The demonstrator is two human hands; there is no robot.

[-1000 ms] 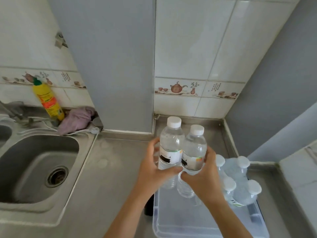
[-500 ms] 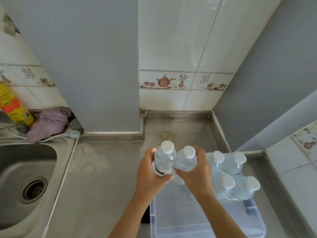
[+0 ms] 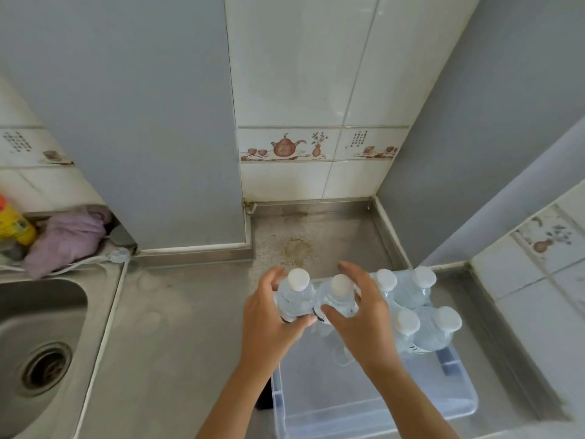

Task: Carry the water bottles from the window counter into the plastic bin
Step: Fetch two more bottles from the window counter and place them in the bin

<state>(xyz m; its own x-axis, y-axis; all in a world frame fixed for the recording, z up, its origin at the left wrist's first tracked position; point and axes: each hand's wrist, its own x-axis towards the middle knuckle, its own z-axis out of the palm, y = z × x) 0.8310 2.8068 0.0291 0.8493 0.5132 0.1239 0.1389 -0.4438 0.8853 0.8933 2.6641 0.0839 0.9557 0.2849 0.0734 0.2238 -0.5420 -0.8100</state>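
Head view: left hand [image 3: 269,315] and right hand [image 3: 357,315] each clamped on clear, white-capped water bottles [image 3: 296,296], upright over translucent plastic bin [image 3: 380,410]; steel worktop [image 3: 177,327].

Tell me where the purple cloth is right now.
The purple cloth lies bunched at the far left of the head view, behind the sink, beside the yellow bottle.

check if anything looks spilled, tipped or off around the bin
Nothing spilled or tipped. The four bottles in the plastic bin stand upright, capped. Only oddity: a yellowish-brown stain on the steel counter behind the bin.
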